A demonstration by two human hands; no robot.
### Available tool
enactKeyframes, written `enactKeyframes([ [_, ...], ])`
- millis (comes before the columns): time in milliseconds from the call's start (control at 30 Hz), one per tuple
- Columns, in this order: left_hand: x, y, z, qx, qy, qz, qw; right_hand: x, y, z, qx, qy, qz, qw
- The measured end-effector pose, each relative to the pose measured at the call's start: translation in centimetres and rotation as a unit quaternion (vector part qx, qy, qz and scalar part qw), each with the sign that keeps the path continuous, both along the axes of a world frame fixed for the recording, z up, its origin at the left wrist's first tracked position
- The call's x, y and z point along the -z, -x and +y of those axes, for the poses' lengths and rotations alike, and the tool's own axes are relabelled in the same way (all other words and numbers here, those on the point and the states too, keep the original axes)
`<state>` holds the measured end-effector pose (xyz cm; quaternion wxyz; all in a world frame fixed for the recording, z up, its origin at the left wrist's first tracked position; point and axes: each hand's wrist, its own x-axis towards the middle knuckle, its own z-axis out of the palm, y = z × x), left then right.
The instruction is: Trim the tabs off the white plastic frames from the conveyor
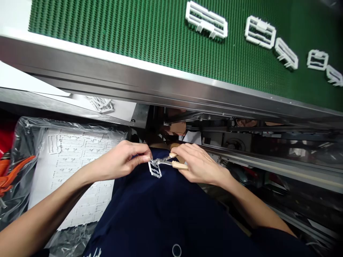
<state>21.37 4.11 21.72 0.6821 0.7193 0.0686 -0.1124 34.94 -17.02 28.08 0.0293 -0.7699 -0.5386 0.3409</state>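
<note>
Pinched between the thumb and fingers of my left hand (131, 159) is a small white plastic frame (155, 169), which hangs down in front of the dark blue clothing. My right hand (199, 162) is wrapped round a pair of nippers (179, 165) with cream-coloured handles. Their metal jaws point left and meet the upper part of the frame, close to my left fingertips. Whether the jaws are fully closed is too small to tell.
Above runs a green ribbed conveyor belt (120, 32) with several white frames (206, 19) on it, bordered by a metal rail (160, 76). At left, a plastic-lined box (29, 132) holds layered white parts (80, 171). Orange-handled cutters (16, 175) lie beside it.
</note>
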Motion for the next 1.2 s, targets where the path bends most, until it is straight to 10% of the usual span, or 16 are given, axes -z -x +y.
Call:
enactKeyframes([
  [100,-0.4,-0.7,-0.1,0.102,-0.059,-0.059,0.991,-0.8,-0.6,0.8,-0.049,0.011,-0.033,0.998],
  [600,-1.1,-2.3,-1.1,0.149,-0.081,-0.065,0.983,-4.2,-2.1,3.9,-0.238,0.060,-0.157,0.957],
  [800,0.2,-1.5,-1.9,0.055,-0.046,0.004,0.997,-2.9,-3.5,3.0,-0.144,0.102,-0.098,0.979],
  [967,3.0,-0.4,-5.3,-0.034,0.193,0.034,0.980,-0.8,-4.6,-0.2,0.070,0.117,-0.060,0.989],
  [1200,5.4,-2.3,-8.3,-0.177,0.545,0.128,0.810,1.6,-3.1,-2.1,0.173,0.014,-0.071,0.982],
])
